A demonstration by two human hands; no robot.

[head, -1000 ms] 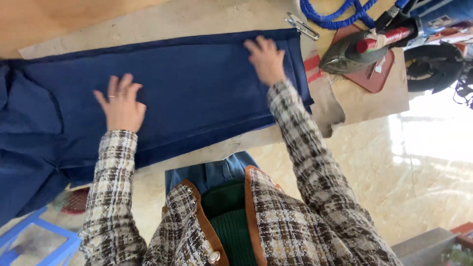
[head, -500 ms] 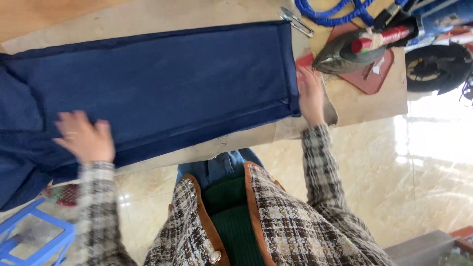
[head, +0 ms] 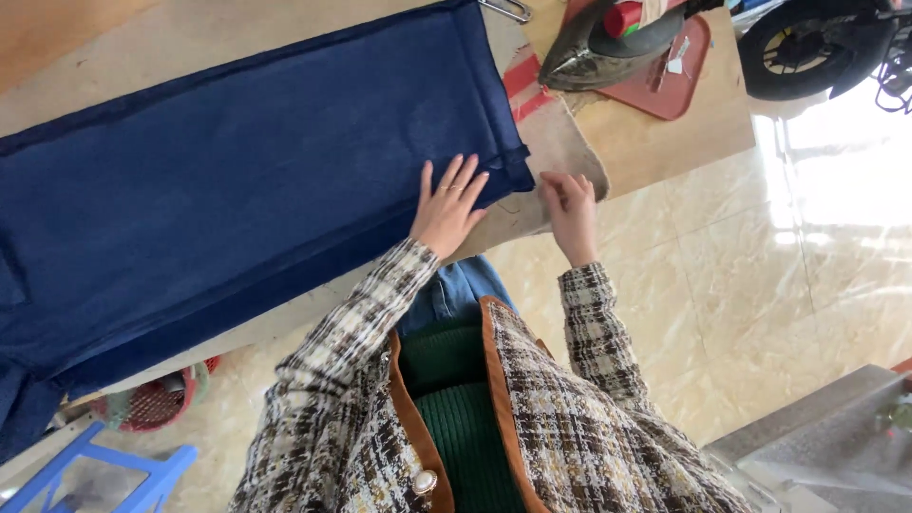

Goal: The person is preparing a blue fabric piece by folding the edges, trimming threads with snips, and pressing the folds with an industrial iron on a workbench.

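Note:
A dark blue garment (head: 237, 180) lies spread flat along a wooden table (head: 655, 133). My left hand (head: 446, 204) rests flat on its near right corner, fingers spread, a ring on one finger. Just past the cloth's right hem, my right hand (head: 570, 209) has its fingers curled at the table's padded edge; whether it pinches a loose thread there I cannot tell. Both arms wear checked tweed sleeves.
An iron (head: 608, 47) sits on a red mat (head: 679, 76) at the table's right end. Metal clips (head: 503, 9) lie at the top. A wheel (head: 807, 43) stands on the tiled floor at right. A blue stool (head: 85, 470) and red basket (head: 152, 404) are lower left.
My left hand has slid from the cloth's left part to its right near corner. My right hand came down off the hem to the table edge. The view shifted toward the right end.

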